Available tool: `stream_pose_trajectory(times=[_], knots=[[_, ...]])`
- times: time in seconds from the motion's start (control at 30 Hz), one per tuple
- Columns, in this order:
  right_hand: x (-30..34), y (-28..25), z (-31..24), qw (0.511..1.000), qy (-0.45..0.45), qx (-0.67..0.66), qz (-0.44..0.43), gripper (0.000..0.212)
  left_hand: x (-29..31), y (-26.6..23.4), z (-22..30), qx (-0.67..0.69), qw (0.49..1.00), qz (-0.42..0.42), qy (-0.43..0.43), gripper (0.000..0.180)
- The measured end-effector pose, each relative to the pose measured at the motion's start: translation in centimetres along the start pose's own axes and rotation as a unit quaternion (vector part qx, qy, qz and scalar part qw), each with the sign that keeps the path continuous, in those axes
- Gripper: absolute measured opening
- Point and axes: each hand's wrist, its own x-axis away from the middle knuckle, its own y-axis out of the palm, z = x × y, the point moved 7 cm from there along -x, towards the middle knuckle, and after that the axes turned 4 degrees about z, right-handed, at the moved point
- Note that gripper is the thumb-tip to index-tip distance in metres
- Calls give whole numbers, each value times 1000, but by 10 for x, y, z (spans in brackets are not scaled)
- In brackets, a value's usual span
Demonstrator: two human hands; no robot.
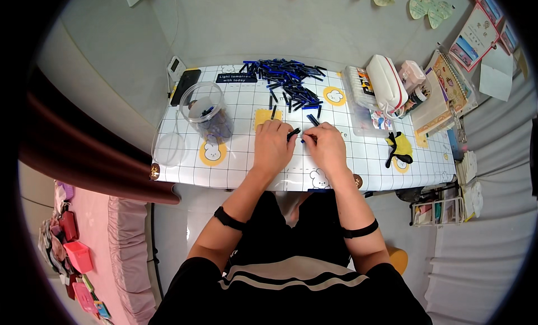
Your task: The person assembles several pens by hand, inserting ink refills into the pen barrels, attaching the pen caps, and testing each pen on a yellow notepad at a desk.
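Note:
My left hand (273, 144) is low over the table, thumb and fingers closed on a short dark tube (293, 134) that looks like an ink cartridge. Opposite it, my right hand (327, 146) is pinched at the fingertips, where a small blue end shows; most of what it holds is hidden. Dark cartridges (312, 120) stick out just beyond the right fingers. A single cartridge (273, 112) lies past the left hand. Farther back, many blue and black cartridges are heaped in a pile (286, 74). To the left, a clear jar (216, 126) stands open with some cartridges inside.
A clear round lid (169, 149) lies left of the jar, near a black phone (186, 88). On the right are a clear storage box (358, 114), a white pouch (386, 81), a yellow-and-black cloth item (399, 149) and upright notebooks (448, 81). The wall borders the table's far edge.

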Motion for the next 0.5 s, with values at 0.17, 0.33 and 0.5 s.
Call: stream_pose_trajectory(times=[0.17,0.33,0.5], knots=[[1,1,-5,999,-16,27,40,5,-1,1,-2,-4,1000,-8,-18,10],[5,1,-12,996,-58,43,44,6,0,2,-5,-8,999,-26,-34,11],[11,0,-17,995,-72,47,41,8,0,2,-6,-4,999,-20,-32,11]])
